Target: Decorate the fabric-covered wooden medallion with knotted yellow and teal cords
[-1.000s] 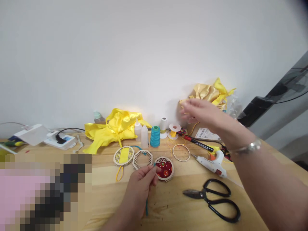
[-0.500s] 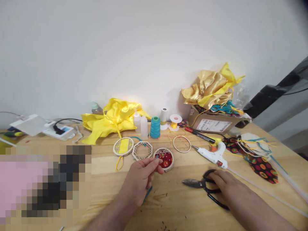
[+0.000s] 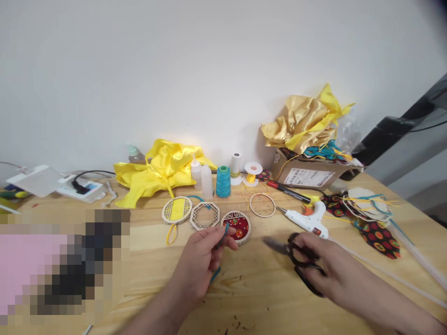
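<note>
Lifted off the table (image 3: pixel 251 293) since half a second ago, the scissors (image 3: pixel 291 246) are now held in the right hand (image 3: pixel 319 263), whose fingers are closed through and around the black handle loops. Their blades are blurred and point left, toward the other hand. The left hand (image 3: pixel 200 256) has barely shifted. Its thumb and fingertips are pinched shut on the teal cord (image 3: pixel 223 231), which is now raised into a short upright bend above the pinch, with its other end showing under the palm.

A white shipping label (image 3: pixel 309 177) with a barcode is seen on the cardboard box (image 3: pixel 282 170), well beyond the right hand; its writing is too small to be read.

Just beyond the left fingertips lies a round wooden frame (image 3: pixel 237 225), cut with fretwork and filled with red patterned cloth. An eight-sided openwork frame (image 3: pixel 205 215) and a rounded one backed in yellow (image 3: pixel 177 209) lie beside it, further left. A white plastic glue gun (image 3: pixel 307 219) lies just beyond the scissors. Crumpled, glossy yellow satin (image 3: pixel 157 170) is heaped at the wall, and the tabletop is pale, grained wood.
</note>
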Demonstrator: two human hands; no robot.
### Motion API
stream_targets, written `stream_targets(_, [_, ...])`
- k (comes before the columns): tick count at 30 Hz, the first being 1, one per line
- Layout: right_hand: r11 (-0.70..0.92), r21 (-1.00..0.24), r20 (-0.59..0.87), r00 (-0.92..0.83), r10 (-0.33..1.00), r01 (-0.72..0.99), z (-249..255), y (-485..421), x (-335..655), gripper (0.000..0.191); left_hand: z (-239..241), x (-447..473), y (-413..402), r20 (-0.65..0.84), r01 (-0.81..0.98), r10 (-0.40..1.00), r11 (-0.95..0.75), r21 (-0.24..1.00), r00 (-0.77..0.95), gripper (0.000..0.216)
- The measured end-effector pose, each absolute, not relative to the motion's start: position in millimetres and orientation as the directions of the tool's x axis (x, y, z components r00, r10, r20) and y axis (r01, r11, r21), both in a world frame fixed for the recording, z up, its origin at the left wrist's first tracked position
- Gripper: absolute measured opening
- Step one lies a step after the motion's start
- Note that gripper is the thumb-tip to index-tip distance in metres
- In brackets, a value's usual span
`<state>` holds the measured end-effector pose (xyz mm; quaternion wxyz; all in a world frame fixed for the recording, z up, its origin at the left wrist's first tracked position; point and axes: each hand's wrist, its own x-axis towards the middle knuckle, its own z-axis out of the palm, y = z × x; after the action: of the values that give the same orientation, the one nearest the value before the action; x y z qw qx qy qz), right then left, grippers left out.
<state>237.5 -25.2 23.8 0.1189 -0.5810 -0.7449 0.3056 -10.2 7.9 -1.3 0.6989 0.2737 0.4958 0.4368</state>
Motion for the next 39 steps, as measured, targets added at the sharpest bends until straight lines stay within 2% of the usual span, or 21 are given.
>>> stream_targets(1, [0.117, -0.658, -0.187, -0.311, 0.932, 0.744, 27, -18, 231, 0.007, -2, -10, 8, -0.442, -0.327, 0.889, 0.455, 0.828, 0.119, 0.025])
stream_targets(2, [0.094, -0.727, -0.190, -0.332, 0.924, 0.680, 29, -10, 224, 0.008, -3, -10, 8, -0.434, -0.316, 0.894, 0.445, 0.838, 0.110, 0.026])
stream_targets(5, [0.111, -0.858, -0.137, -0.433, 0.891, 0.501, 39, 13, 206, 0.021, -5, -10, 9, -0.419, -0.293, 0.904, 0.425, 0.856, 0.087, 0.026])
stream_targets(10, [0.254, -0.921, -0.001, -0.652, 0.758, 0.297, 49, 28, 195, 0.045, -5, -11, 12, -0.422, -0.294, 0.906, 0.413, 0.862, 0.037, 0.025])
stream_targets(14, [0.174, -0.917, -0.114, -0.655, 0.747, 0.358, 36, 20, 209, 0.059, -4, -10, 14, -0.434, -0.286, 0.901, 0.412, 0.865, -0.016, 0.026])
stream_targets(18, [0.136, -0.853, -0.248, -0.620, 0.745, 0.504, 33, 17, 216, 0.056, -4, -9, 14, -0.427, -0.293, 0.903, 0.396, 0.870, -0.046, 0.027])
stream_targets(24, [0.291, -0.666, -0.296, -0.601, 0.742, 0.687, 48, 23, 206, 0.045, -6, -12, 14, -0.409, -0.296, 0.908, 0.367, 0.882, -0.092, 0.031])
stream_targets(28, [0.309, -0.475, -0.366, -0.505, 0.782, 0.824, 46, 20, 215, 0.037, -8, -13, 15, -0.388, -0.289, 0.916, 0.348, 0.892, -0.097, 0.032])
stream_targets(33, [0.268, -0.231, -0.361, -0.338, 0.869, 0.935, 41, 15, 229, 0.031, -9, -13, 16, -0.388, -0.291, 0.917, 0.349, 0.891, -0.089, 0.031])
stream_targets(35, [0.277, -0.203, -0.350, -0.334, 0.875, 0.939, 36, 11, 232, 0.027, -9, -14, 15, -0.388, -0.297, 0.918, 0.349, 0.889, -0.082, 0.030])
stream_targets(39, [0.270, -0.237, -0.293, -0.334, 0.896, 0.933, 20, -5, 241, 0.028, -7, -13, 15, -0.408, -0.315, 0.911, 0.369, 0.875, -0.066, 0.031])
